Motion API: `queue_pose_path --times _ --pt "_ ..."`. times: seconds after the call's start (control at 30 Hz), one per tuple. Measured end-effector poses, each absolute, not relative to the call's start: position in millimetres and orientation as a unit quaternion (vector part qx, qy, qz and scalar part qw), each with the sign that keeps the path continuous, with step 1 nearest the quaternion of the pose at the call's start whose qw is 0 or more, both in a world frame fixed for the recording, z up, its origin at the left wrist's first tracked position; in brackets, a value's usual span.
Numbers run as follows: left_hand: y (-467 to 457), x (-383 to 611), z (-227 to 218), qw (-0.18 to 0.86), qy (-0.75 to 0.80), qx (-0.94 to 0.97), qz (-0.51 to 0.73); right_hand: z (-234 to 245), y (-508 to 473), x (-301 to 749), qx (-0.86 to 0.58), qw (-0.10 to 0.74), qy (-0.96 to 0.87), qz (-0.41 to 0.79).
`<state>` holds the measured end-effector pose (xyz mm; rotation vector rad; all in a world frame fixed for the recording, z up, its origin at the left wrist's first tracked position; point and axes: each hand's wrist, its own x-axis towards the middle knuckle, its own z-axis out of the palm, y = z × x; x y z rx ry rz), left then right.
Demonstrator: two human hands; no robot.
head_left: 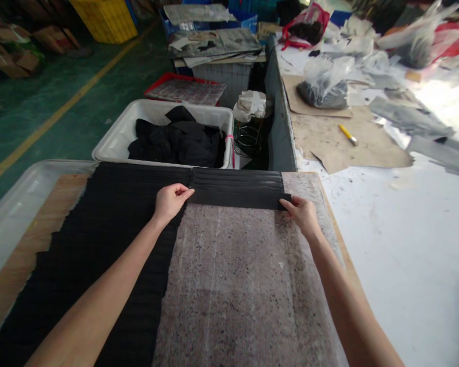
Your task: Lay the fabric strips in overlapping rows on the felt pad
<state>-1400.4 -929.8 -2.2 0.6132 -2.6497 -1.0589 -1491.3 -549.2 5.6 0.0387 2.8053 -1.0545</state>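
A black fabric strip (237,196) lies across the far end of a speckled grey felt pad (237,285), overlapping several similar strips behind it. My left hand (171,200) pinches the strip's left end, fingers curled closed. At the strip's right end, my right hand (303,214) grips the near corner with closed fingers. To the left of the pad, a long spread of overlapped black strips (99,255) covers a wooden board (30,244).
A white bin (115,137) holding black cloth stands beyond the board. A white table (405,244) at right carries cardboard (329,142), a yellow knife (347,134), plastic bags and grey scraps. Green floor with a yellow line lies at left.
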Motion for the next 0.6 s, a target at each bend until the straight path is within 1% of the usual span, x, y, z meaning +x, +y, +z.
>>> queue_pose_path --times 0.07,0.17,0.4,0.6 --pt "-930.5 -1402.3 -4.3 0.109 -0.907 0.211 -0.347 5.0 -548.8 -1493.0 0.016 0.049 0.951 -0.303" --pt "-930.3 -1404.0 -5.9 0.107 -0.912 0.217 -0.330 5.3 -550.9 -1495.4 0.020 0.047 0.960 -0.274" --pt "-927.2 -1407.1 0.2 0.084 -0.926 0.231 -0.286 3.9 -552.2 -1500.1 0.037 0.086 0.962 -0.255" --pt "-928.4 -1407.7 -0.3 0.077 -0.925 0.235 -0.289 1.7 -553.3 -1501.9 0.038 0.067 0.971 -0.224"
